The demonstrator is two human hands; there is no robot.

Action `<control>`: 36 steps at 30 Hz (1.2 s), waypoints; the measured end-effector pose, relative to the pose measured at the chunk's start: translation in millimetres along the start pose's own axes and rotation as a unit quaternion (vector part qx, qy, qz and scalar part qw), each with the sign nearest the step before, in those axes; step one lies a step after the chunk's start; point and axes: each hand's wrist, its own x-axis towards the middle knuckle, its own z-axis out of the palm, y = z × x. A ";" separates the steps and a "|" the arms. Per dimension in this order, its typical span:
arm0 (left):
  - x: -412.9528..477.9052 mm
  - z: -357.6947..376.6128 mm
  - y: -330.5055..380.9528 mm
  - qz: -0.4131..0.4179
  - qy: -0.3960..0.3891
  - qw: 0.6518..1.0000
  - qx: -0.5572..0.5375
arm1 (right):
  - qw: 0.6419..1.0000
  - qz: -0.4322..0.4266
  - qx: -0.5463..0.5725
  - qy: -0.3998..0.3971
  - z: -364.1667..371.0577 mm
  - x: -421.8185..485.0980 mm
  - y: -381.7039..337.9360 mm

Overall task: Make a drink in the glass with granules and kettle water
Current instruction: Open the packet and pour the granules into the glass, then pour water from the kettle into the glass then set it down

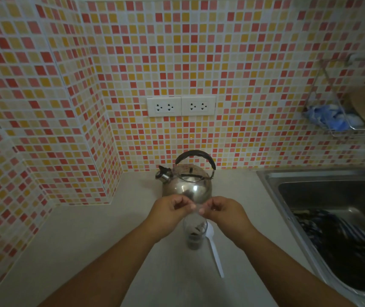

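Brown granules (194, 243) sit low in the clear glass (195, 235) at 6 o'clock of the kettle (187, 185), both hands (172, 208) (222, 210) pinching something clear, unidentifiable, above it.

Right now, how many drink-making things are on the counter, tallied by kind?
Steel whistling kettle with black handle: 1
Clear glass with brown granules at the bottom: 1
White plastic spoon: 1
Small clear packet pinched between both hands, above the glass: 1
Total: 4
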 end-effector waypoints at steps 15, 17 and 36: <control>-51.4 53.7 -77.6 -0.197 0.021 0.969 0.150 | 0.930 0.215 -0.279 -0.106 46.7 -20.6 70.1; -46.0 58.1 -81.4 -0.173 0.031 0.964 0.197 | 0.924 0.198 -0.323 -0.058 53.5 -21.0 80.3; -21.2 4.2 -81.0 -0.064 0.259 0.952 0.149 | 0.951 -0.025 -0.107 0.289 1.2 24.0 69.9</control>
